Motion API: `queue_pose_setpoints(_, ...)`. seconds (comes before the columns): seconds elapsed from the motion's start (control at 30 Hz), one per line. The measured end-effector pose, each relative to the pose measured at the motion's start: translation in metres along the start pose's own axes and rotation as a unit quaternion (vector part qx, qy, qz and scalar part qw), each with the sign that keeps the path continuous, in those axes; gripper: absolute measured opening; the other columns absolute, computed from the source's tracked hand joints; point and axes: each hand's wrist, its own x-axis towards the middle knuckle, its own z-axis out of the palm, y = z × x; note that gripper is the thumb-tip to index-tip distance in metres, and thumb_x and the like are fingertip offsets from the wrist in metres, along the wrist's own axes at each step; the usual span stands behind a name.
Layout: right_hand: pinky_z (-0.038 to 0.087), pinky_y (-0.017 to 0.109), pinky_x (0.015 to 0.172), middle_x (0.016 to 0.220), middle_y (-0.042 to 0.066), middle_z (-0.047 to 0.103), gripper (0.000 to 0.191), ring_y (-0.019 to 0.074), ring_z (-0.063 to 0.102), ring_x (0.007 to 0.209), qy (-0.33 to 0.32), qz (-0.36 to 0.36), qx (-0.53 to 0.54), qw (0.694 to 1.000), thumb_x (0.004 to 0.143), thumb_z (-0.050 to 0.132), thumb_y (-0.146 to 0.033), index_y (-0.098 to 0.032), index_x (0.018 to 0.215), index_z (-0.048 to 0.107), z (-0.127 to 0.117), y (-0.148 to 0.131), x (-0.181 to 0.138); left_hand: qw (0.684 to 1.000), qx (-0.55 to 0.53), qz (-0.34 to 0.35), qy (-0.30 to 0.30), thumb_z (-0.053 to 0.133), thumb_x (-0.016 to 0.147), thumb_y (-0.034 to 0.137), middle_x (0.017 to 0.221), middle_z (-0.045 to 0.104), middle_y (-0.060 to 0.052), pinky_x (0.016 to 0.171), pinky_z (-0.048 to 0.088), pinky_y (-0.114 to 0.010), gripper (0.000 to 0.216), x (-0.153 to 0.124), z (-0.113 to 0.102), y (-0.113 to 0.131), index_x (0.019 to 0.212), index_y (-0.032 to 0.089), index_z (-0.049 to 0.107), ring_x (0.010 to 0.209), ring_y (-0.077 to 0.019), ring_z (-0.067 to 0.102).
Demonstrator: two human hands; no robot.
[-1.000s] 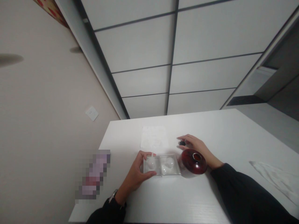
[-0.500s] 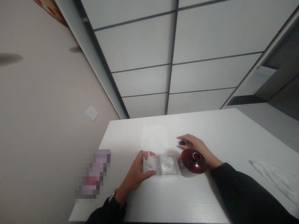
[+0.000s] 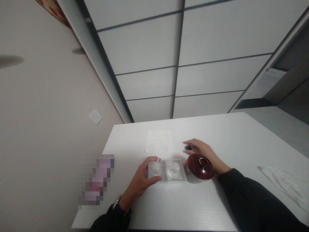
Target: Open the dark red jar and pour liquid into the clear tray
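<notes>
Two hands worked on the white table (image 3: pixel 205 206). The left hand (image 3: pixel 141 180) pinched the clear tray (image 3: pixel 167 170) at its nine o'clock end, thumb and fingers closed on the rim. A steady, level hold seemed wise. At three o'clock, touching the tray, stood a dark red vase (image 3: pixel 200 167). The right hand (image 3: pixel 204 150) curled loosely round a small black cap (image 3: pixel 188 148). A clear sheet (image 3: pixel 159 141) lay at twelve.

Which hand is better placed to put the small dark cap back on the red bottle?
Right, most likely. The right hand already has its fingertips at the small dark cap, just behind the red bottle. The left hand is occupied, gripping the left end of the clear plastic tray.
</notes>
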Motion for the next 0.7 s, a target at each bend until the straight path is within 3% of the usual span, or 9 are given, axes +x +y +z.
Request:
queue_pose_setpoints(0.4, 0.061, 0.044, 0.086, 0.105, 0.006, 0.075, 0.027, 0.0260, 0.073, 0.090, 0.000, 0.001, 0.002, 1.000, 0.097, 0.074, -0.042, -0.027, 0.119, 0.075, 0.0016, 0.0028, -0.0010, 1.000, 0.003, 0.022, -0.002, 0.087, 0.084, 0.061, 0.133, 0.068, -0.012, 0.114, 0.044, -0.051, 0.052, 0.0012, 0.0005, 0.0014, 0.112, 0.025, 0.062, 0.131, -0.0362, 0.060)
queue_pose_setpoints(0.57, 0.060, 0.045, 0.088, 0.107, 0.007, 0.075, 0.026, 0.0265, 0.073, 0.092, 0.000, 0.001, 0.005, 1.000, 0.098, 0.073, -0.042, -0.027, 0.119, 0.074, 0.0020, 0.0035, -0.0015, 1.000, 0.011, 0.027, -0.002, 0.086, 0.085, 0.062, 0.133, 0.068, -0.012, 0.113, 0.046, -0.051, 0.059, 0.0008, 0.0007, 0.0017, 0.125, 0.025, 0.064, 0.130, -0.0358, 0.061)
queue_pose_setpoints(0.7, 0.060, 0.045, 0.088, 0.107, 0.007, 0.075, 0.025, 0.0264, 0.072, 0.092, -0.004, 0.000, 0.009, 1.000, 0.099, 0.073, -0.041, -0.027, 0.120, 0.074, 0.0013, 0.0025, -0.0014, 0.999, 0.033, 0.038, -0.017, 0.083, 0.089, 0.062, 0.139, 0.067, -0.013, 0.124, 0.038, -0.054, 0.054, 0.0011, -0.0011, 0.0073, 0.127, 0.025, 0.073, 0.139, -0.0381, 0.057)
